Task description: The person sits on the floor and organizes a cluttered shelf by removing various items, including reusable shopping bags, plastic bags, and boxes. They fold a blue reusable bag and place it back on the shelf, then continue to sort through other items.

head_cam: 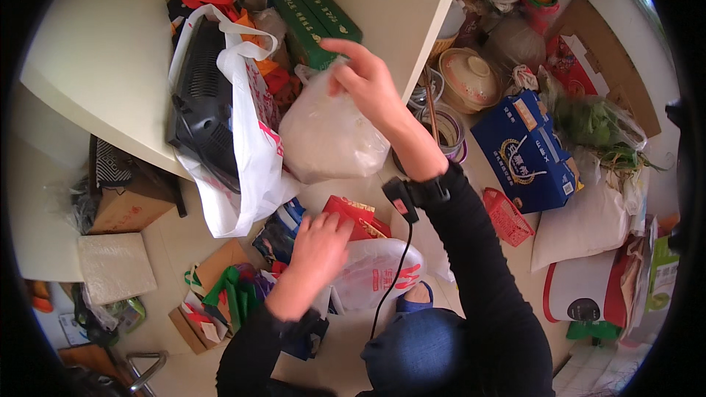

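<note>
My right hand (pixel 367 80) is over the top of a knotted, whitish plastic bag (pixel 333 135), its index finger stretched out to the left. Whether the curled fingers hold the bag's top cannot be made out. My left hand (pixel 320 245) lies palm down with its fingers a little apart, the fingertips over red packaging with gold print (pixel 353 215). Below that hand's fingers spreads a clear plastic bag with red print (pixel 380 270). To the left of the knotted bag, a white carrier bag (pixel 248 187) holds a black slatted appliance (pixel 207 88) with a cord.
A cream cabinet panel (pixel 386 5) rises beside green boxes (pixel 314 22). At right are a lidded clay pot (pixel 469 77), a blue carton (pixel 524 154) and a red plastic basket (pixel 506 218). Cardboard and folded bags (pixel 220 292) lie at lower left, near a brown carton (pixel 129 209).
</note>
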`<state>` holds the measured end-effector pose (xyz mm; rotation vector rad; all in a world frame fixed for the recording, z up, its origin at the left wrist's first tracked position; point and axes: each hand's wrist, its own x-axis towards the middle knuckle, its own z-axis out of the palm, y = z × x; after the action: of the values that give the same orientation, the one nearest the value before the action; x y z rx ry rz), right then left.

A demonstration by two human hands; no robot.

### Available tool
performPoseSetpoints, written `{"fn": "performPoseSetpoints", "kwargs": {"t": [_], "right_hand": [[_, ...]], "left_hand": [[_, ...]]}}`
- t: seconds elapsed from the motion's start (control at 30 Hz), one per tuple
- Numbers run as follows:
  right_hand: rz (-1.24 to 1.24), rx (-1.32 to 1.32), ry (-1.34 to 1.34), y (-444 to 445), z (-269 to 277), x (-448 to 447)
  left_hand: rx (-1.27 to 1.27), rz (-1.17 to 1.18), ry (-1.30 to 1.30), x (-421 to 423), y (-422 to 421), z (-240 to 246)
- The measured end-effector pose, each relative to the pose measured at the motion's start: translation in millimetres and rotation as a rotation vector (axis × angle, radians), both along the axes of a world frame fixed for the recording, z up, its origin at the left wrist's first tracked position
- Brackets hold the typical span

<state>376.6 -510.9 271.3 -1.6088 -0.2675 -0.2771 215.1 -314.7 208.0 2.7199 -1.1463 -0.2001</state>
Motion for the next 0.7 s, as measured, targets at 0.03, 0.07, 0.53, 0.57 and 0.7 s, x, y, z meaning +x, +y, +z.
{"fn": "performPoseSetpoints", "kwargs": {"t": [0.03,0.07,0.53,0.57,0.7], "right_hand": [[0.031,0.021,-0.006,9.5,6.7,8.4],[0.009,-0.011,0.045,16.2,12.4,16.3],[-0.085,-0.443,-0.199,-16.7,9.0,12.4],[-0.154,-0.502,-0.318,-26.1,1.5,0.4],[-0.476,-0.335,-0.283,-52.5,-65.1,-62.0]], "left_hand": [[-0.078,-0.024,0.048,13.7,-6.0,-18.2],[-0.064,-0.04,0.143,27.4,-11.6,-34.7],[-0.694,0.614,0.77,170.6,-52.4,-75.7],[-0.693,0.618,0.797,170.3,-50.1,-75.9],[-0.737,0.563,0.832,152.8,-35.2,-82.1]]}}
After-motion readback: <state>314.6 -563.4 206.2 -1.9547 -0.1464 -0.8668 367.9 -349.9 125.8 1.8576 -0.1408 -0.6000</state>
